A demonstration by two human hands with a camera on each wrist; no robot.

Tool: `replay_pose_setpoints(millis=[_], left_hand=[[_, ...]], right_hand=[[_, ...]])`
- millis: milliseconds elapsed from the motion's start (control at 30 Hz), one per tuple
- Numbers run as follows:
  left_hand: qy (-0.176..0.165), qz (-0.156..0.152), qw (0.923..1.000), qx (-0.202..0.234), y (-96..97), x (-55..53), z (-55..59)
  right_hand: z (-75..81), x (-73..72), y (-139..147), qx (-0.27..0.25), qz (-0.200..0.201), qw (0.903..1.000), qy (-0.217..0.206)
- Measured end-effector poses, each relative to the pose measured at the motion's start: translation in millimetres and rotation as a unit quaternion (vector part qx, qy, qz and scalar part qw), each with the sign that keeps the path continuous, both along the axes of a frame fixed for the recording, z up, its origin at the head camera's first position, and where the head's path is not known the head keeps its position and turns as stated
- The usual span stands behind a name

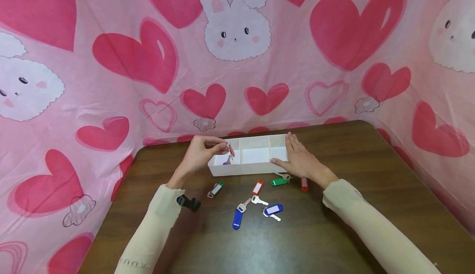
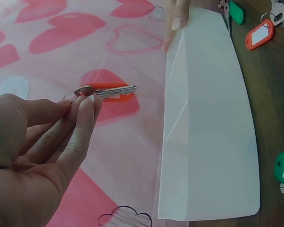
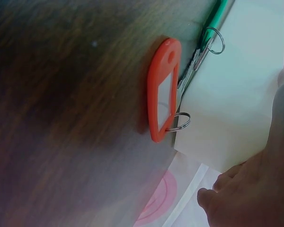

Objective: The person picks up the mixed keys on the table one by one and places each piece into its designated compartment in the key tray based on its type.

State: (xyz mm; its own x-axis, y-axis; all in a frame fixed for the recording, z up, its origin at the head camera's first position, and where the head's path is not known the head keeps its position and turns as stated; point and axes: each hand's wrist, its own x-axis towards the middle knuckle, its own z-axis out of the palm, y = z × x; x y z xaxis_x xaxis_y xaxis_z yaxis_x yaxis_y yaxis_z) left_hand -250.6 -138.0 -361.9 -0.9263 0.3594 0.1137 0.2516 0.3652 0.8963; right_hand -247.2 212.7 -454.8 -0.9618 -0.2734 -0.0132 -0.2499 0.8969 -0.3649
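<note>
Two bare hands are at a long white box (image 1: 252,169) that stands on a brown wooden desk (image 1: 352,154). Two thin walls split the box into three parts.

The left hand (image 1: 200,154) pinches a small metal ring with its thumb and fingertips. From the ring hang a silver key (image 2: 117,91) and an orange-red plastic tag (image 1: 231,150). In the head view they are over the left part of the box. A blue plastic tag (image 1: 226,163) lies inside that part.

The right hand (image 1: 302,160) rests on the right end of the box. Its fingers are straight and its thumb is spread apart from them, on the front edge.

More tags lie on the desk in front of the box. On the left is a green tag with a white label (image 1: 216,189). Near the middle is a red tag with a white label (image 1: 257,187), with a silver key just below it. Closer to the person are a plain-looking blue tag (image 1: 237,219) with its key and a blue tag with a white label (image 1: 273,209) with its key. Just beside the box on the right lies another green tag (image 1: 279,182) with a key. A second red tag (image 1: 304,184) is by the right hand.

Behind the desk hangs a pink cloth with hearts and bunny faces (image 1: 237,72).
</note>
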Motion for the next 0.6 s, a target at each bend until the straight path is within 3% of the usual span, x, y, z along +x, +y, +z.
replay_pose_setpoints(millis=[400,600], left_hand=[[-0.037,0.000,0.9993,0.003,4.2,-15.4,6.4],[-0.059,0.004,0.9978,0.030,10.3,-20.7,8.3]], right_hand=[[1.2,0.4,0.0,0.004,0.000,1.0000,-0.001],[0.2,-0.2,0.2,0.003,-0.001,1.0000,-0.002]])
